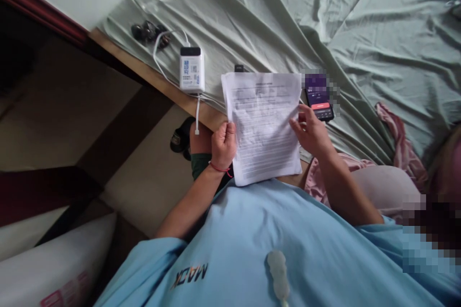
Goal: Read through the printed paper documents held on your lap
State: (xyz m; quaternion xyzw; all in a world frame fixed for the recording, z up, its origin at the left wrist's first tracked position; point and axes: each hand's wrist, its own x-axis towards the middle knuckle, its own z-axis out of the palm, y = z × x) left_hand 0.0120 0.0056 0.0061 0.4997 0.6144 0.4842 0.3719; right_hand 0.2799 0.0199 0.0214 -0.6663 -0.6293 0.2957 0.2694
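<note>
A stack of printed paper sheets (266,129) is held up in front of my blue shirt, its text too small to read. My left hand (224,145) grips the left edge, thumb on top and fingers curled behind. At the right edge, my right hand (310,129) pinches the sheets between thumb and fingers; its fingertips are partly hidden. Just beyond that hand lies a smartphone (319,98) with a lit purple screen, partly blurred out. A white power bank (192,71) with a cable rests left of the paper.
A wrinkled pale green sheet (360,53) covers the bed, with a wooden edge (154,76) along its left side. Dark round objects (149,33) lie near the power bank. Pink cloth (403,148) is at the right. A white bag (61,259) stands at lower left.
</note>
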